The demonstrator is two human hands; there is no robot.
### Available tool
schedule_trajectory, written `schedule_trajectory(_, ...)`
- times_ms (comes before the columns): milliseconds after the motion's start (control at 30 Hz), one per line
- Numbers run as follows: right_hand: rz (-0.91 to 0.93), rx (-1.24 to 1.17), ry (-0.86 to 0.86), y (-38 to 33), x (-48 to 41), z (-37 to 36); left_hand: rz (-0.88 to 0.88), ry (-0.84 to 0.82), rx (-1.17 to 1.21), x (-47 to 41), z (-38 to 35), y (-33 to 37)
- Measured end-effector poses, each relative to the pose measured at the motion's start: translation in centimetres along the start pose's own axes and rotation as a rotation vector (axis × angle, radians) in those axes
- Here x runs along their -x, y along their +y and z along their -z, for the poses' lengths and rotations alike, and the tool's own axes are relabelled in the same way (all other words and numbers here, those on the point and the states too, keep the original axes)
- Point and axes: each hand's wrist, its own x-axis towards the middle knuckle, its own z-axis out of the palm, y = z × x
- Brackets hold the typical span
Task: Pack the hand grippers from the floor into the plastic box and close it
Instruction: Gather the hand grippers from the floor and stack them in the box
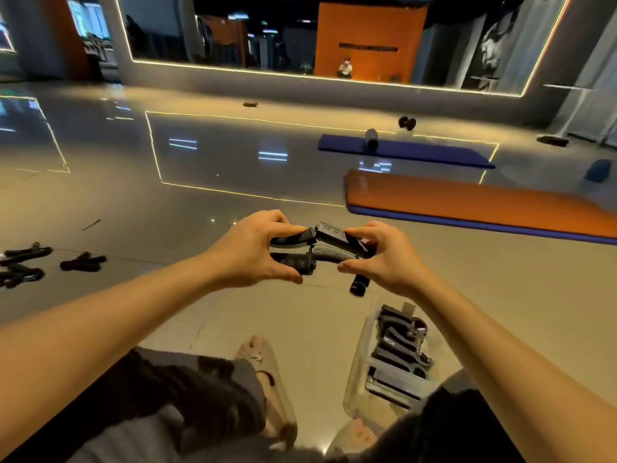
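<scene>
Both my hands hold black hand grippers (329,250) in the air above the floor, in the middle of the view. My left hand (248,252) pinches the left handles, and my right hand (384,257) pinches the right handles. The pieces overlap, so I cannot tell whether this is one gripper or two. Below my right forearm stands the clear plastic box (359,372), open, with several black hand grippers (399,349) lying inside. More hand grippers (83,261) lie on the glossy floor at the far left, along with another group (23,264) near the left edge.
An orange mat (484,205) lies on the floor to the right, with a blue mat (407,150) and a dark roller (371,138) behind it. My knees and sandalled feet (267,379) fill the bottom. A mirrored wall runs across the back.
</scene>
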Motion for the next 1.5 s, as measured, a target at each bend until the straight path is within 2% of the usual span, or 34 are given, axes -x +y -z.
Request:
schedule_trajectory(367,-0.264,0.104,-0.007,12.0,-1.2,4.3,-0.099,-0.173,0.062,-13.0,-10.3,1.7)
schedule_trajectory(767,-0.603,0.036,-0.080,28.3,1.1,-0.7,-0.148,-0.398,0.078,-21.7,-21.7,0.2)
schedule_trajectory(1033,-0.677,0.083,-0.182,35.5,0.0,-5.9,-0.183,-0.504,-0.002,-23.6,-26.5,-1.5)
schedule_trajectory(1233,-0.625,0.190,-0.219,40.1,-0.8,-8.7,-0.220,-0.548,0.036,-24.3,-29.3,-2.1)
schedule_trajectory(1500,-0.614,0.175,-0.213,44.3,-2.4,-11.2,-0.233,-0.578,0.056,-26.3,-30.6,-4.8)
